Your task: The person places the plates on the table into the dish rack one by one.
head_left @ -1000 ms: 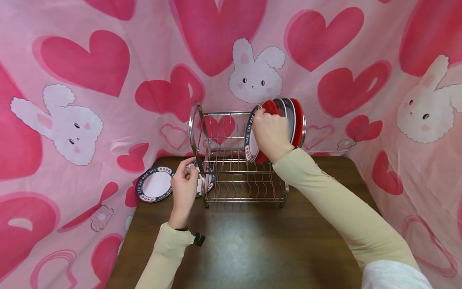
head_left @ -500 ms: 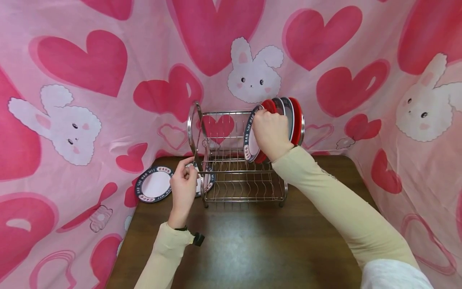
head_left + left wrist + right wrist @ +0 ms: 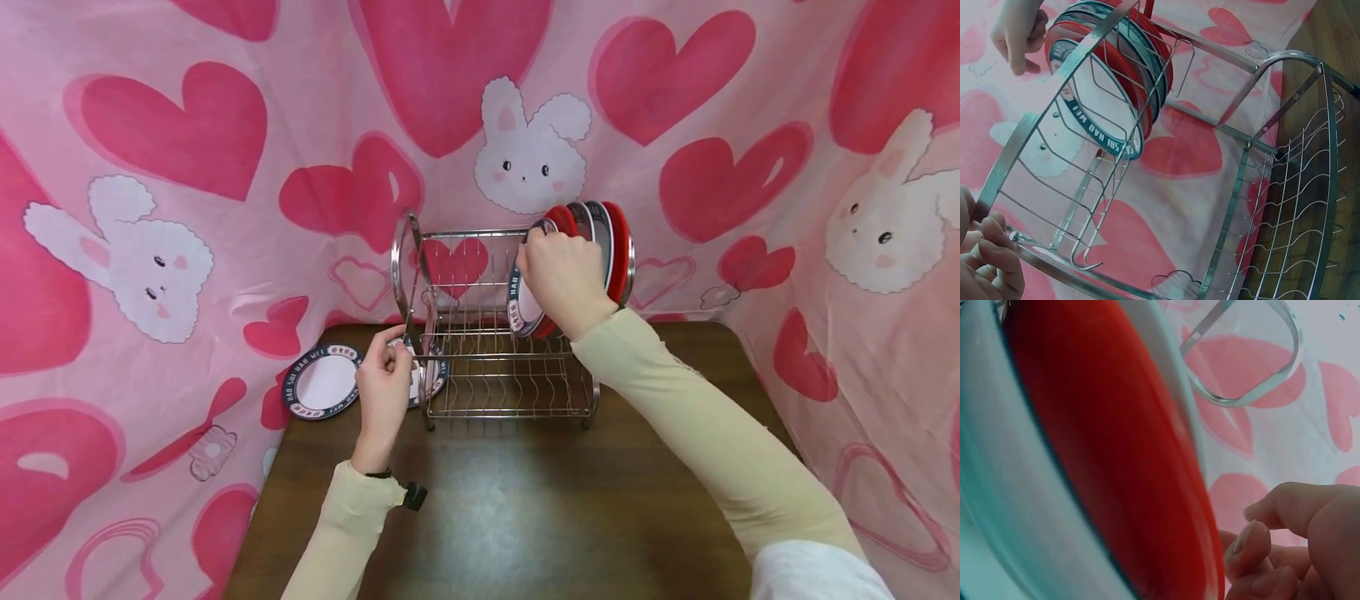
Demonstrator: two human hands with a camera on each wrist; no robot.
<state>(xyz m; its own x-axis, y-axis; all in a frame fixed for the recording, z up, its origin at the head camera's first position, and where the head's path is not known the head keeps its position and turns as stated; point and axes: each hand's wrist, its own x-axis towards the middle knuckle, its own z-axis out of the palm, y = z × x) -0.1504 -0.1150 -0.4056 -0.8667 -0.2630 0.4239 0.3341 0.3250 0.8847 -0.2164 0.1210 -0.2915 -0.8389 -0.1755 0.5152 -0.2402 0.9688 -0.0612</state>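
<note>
In the head view, my left hand grips the left side of a two-tier metal dish rack; the left wrist view shows its fingers curled at the frame corner. A white plate with a dark blue lettered rim stands tilted on the upper tier, leftmost of several red and blue-rimmed plates. Close beside its top edge is my right hand, fingers loosely bent. The left wrist view shows a gap between this hand and the plate. In the right wrist view, thumb and forefinger pinch nothing beside a red plate.
Left of the rack, a blue-rimmed white plate lies on the brown table. Another such plate is partly hidden behind my left hand and the rack. Pink heart-and-rabbit cloth hangs behind and at both sides.
My right hand has let go of the blue-rimmed plate's upper edge and shifted slightly, covering more of its lettering. The plate stays on the rack. My left hand keeps its place.
</note>
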